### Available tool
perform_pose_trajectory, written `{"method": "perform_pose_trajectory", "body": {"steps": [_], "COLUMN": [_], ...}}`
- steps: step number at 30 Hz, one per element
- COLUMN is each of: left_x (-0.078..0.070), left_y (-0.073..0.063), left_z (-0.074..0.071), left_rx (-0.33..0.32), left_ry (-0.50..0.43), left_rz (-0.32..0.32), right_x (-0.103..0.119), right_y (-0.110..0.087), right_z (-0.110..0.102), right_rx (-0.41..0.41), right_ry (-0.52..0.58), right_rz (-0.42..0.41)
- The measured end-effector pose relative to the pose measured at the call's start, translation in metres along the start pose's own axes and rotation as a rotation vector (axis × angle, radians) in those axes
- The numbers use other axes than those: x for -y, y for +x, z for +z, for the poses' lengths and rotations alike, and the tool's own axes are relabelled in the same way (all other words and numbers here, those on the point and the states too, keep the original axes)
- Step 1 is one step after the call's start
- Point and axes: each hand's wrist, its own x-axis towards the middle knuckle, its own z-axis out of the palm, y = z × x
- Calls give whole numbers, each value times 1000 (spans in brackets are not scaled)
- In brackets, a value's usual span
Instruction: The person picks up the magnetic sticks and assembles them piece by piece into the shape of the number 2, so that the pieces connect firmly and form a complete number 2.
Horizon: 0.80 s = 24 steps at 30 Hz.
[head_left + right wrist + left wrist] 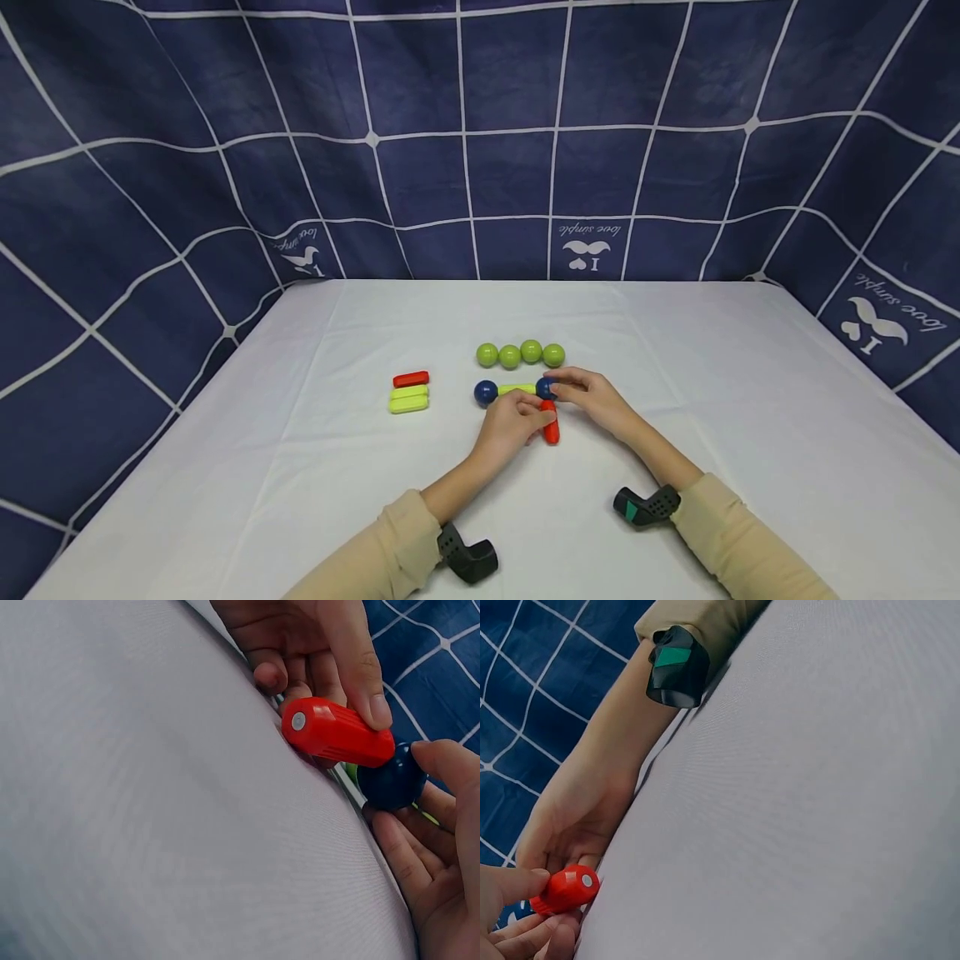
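Note:
My left hand pinches a ribbed red rod between thumb and fingers. A pale round dot marks the rod's near end in the right wrist view, and its far end meets a dark blue ball. Thumb and fingers of my right hand hold that ball. A yellow-green rod runs left from it to a second blue ball, beside my left hand. In the left wrist view, fingers partly cover the red rod, and the held ball is hidden.
Several green balls form a row just beyond the joined pieces. To the left lie another red rod and two yellow-green rods. A white cloth covers the table; a dark blue grid-patterned curtain surrounds its back and sides.

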Motion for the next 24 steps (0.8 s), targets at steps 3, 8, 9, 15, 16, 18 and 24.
{"method": "perform_pose_trajectory", "body": {"steps": [3,8,9,15,16,18,24], "left_x": [0,-1,0,0,0,-1,-1], "left_y": [0,0,0,-1,-1,-2,4], "left_z": [1,1,1,1,0,-1,-16], "left_rx": [-6,-11,-10,-3,-1,9,-53], "left_ry": [-5,-2,-1,36,51,88,241], "left_rz": [0,13,15,54,66,92,263], "right_x": [0,0,0,0,-1,-1,-2], "right_y": [0,0,0,0,0,0,1], "right_z": [-1,-1,-1,0,0,0,1], "right_rx": [-6,-7,-5,-6,-6,-10,-28], "right_ry": [-8,-9,-8,6,6,8,13], "right_rz": [11,20,19,2,-3,-9,-15]}}
